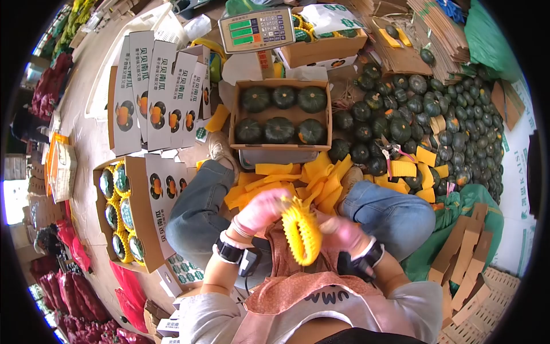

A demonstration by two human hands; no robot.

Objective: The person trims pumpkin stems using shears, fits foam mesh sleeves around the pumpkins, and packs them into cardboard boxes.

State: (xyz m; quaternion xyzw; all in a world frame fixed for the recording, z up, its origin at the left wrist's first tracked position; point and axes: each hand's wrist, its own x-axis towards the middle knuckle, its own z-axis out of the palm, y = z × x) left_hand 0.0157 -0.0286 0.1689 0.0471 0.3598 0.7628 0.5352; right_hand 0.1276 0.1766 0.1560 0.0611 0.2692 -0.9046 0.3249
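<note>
My left hand [260, 213], in a pale pinkish glove, is closed on the upper end of a yellow foam net sleeve [302, 232]. The sleeve forms a loop in front of my apron. My right hand [342, 231] is at the loop's right side; motion smears its fingers, so its grip cannot be made out. Flat yellow foam strips [286, 175] lie heaped between my legs. Beyond them an open cardboard box [281, 146] holds several dark green squashes [279, 130] in two rows, on a scale platform [278, 159].
Loose squashes [401, 129] cover the floor at the right, with pruning shears [389, 152] on them. At the left stand folded printed cartons [157, 92] and a box of netted squashes [137, 212]. The scale display [256, 30] rises behind the middle box.
</note>
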